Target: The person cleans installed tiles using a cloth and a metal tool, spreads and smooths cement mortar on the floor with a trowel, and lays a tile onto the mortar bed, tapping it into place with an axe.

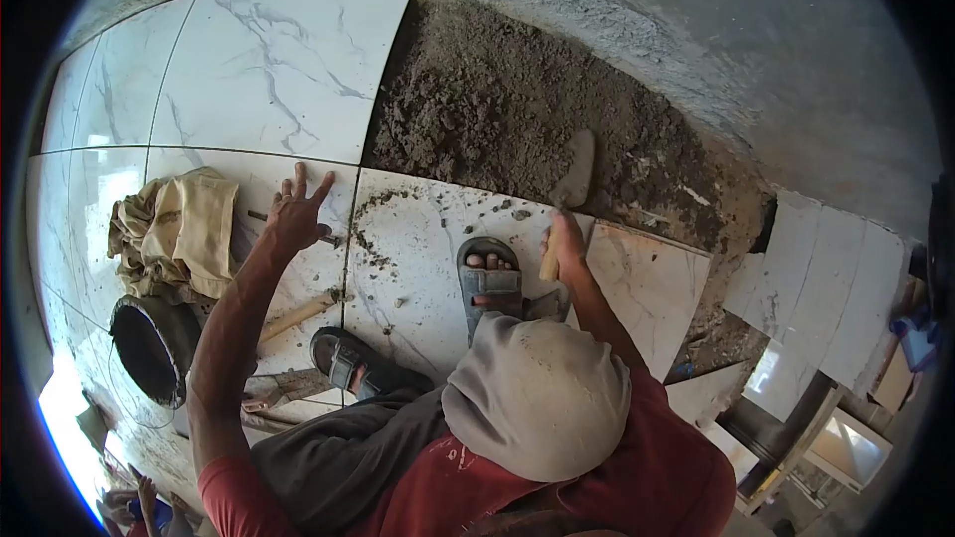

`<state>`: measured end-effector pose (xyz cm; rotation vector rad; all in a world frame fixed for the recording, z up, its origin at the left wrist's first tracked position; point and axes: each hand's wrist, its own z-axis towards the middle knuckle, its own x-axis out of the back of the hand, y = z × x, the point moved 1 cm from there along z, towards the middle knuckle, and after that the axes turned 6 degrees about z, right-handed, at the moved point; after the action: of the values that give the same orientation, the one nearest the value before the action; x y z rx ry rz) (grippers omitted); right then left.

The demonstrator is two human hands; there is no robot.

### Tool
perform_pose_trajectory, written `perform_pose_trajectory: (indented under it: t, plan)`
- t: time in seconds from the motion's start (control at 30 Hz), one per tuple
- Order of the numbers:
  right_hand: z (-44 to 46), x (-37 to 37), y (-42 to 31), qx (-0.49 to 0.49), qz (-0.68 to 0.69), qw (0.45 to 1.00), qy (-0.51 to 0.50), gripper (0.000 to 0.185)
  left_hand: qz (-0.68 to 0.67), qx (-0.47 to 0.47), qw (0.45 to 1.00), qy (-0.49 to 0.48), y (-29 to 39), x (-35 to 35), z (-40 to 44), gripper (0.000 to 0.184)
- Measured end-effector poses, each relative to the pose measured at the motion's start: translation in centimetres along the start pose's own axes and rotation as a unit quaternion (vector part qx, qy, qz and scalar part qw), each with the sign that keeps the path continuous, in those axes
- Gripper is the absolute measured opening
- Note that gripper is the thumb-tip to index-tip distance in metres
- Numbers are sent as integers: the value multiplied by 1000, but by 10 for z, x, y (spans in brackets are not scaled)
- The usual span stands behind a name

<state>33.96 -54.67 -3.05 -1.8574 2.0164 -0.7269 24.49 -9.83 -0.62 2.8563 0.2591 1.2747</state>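
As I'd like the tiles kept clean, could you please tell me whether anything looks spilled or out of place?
Yes: dark crumbs lie scattered across the white tile under the right sandal, beside the dark crumbly bed. They look spilled, since the large tile left of the bed looks clean.

A light-handled trowel [572, 187] has its dull grey blade [579, 161] over crumbly brown mix [458, 99]
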Motion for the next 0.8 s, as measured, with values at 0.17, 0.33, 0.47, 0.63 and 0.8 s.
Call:
perform_pose_trajectory:
  t: [0.17, 0.33, 0.47, 0.63, 0.8]
  plan:
    - [-23, -67, -1, 108, -188, 965, -145, 34, 14, -1, 1000, 10, 1, -1, -3, 98]
    - [-22, -113, -66, 168, -98, 977, -93, 36, 3, -11, 1000, 20, -4, -3, -3, 98]
    - [-5, -23, -64, 138, -182, 970, -84, 34, -4, -1, 1000, 14, -1, -1, -2, 96]
    - [-25, 8, 2, 60, -122, 989, -56, 28, 0, 1, 1000, 20, -1, -4, -2, 96]
    - [-17, -78, 3, 59, -167, 972, -153, 33, 2, 1, 1000, 20, 0, -2, -2, 95]
